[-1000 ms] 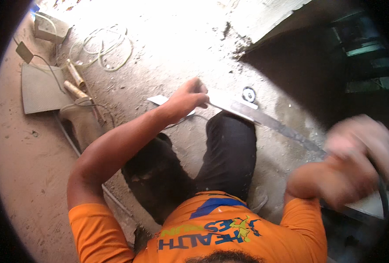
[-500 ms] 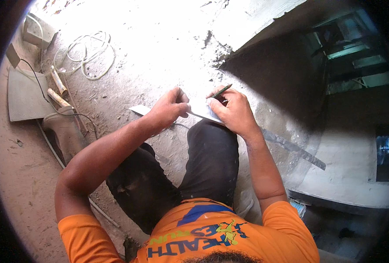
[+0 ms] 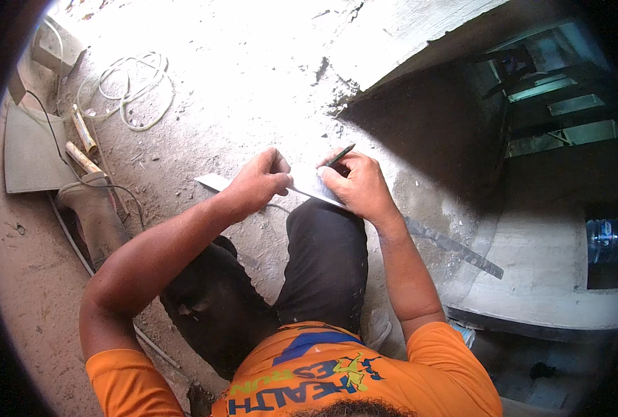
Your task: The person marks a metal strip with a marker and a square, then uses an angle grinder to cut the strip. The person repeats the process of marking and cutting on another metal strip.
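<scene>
My left hand is closed, its thumb and fingers pinched at the edge of a thin white flat piece, possibly a tile or board. The piece lies across my raised right knee, and glare washes out much of its surface. My right hand grips a slim dark green pencil, its upper end slanting up to the right; the fingers hide its lower end. A long grey metal straightedge shows to the right of my right forearm, with part of it covered by the arm.
Dusty ground surrounds my legs. At the left lie a coiled pale hose or cable, worn tubes, a boot, a dark cord and a grey panel. A pale ledge and a clear plastic bottle stand right.
The whole view has shifted slightly, so most things sit a little further left. The pencil's slant differs slightly; both hands keep their holds.
</scene>
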Action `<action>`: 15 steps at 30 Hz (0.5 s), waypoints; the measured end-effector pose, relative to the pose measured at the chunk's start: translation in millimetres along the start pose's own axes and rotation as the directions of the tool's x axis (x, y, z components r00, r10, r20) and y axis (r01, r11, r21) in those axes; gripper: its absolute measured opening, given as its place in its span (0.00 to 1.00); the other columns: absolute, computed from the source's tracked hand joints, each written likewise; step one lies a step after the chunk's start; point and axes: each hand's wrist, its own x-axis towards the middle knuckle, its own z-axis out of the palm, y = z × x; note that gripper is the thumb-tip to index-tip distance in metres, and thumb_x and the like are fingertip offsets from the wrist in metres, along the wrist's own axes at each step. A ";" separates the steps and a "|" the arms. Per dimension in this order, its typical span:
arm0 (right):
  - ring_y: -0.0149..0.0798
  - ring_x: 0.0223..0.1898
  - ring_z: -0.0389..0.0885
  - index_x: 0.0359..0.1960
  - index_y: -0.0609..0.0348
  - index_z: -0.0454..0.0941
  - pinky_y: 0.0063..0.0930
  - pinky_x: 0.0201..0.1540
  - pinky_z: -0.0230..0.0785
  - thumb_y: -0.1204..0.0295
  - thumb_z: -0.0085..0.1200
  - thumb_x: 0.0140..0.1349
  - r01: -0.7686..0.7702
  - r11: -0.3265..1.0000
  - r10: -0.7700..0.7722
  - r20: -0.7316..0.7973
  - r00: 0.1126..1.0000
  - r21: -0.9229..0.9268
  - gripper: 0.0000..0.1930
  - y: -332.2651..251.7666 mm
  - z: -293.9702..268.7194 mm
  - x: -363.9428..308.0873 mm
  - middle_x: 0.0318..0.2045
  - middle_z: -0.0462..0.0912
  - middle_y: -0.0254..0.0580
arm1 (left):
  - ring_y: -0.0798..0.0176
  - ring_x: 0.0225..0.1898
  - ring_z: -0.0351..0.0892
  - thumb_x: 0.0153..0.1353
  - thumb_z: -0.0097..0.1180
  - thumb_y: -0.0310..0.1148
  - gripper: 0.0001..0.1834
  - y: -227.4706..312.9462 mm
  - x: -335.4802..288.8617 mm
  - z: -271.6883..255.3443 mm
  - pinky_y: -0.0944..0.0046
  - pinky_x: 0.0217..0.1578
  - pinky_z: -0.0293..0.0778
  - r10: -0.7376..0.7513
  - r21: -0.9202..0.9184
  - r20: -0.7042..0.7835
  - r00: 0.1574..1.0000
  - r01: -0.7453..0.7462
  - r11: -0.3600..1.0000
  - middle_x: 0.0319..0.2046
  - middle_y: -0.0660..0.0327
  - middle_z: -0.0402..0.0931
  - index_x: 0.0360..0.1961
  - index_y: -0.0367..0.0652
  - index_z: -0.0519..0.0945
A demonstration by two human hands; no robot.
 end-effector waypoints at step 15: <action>0.39 0.46 0.96 0.51 0.64 0.95 0.37 0.54 0.86 0.68 0.71 0.73 0.103 0.995 -0.103 -0.014 0.995 0.013 0.13 -3.2 0.8 -7.3 0.44 0.97 0.50 | 0.62 0.43 0.87 0.73 0.66 0.26 0.10 -3.4 -3.6 1.6 0.58 0.48 0.85 -0.004 -0.029 0.003 1.000 0.004 1.000 0.41 0.58 0.82 0.49 0.34 0.79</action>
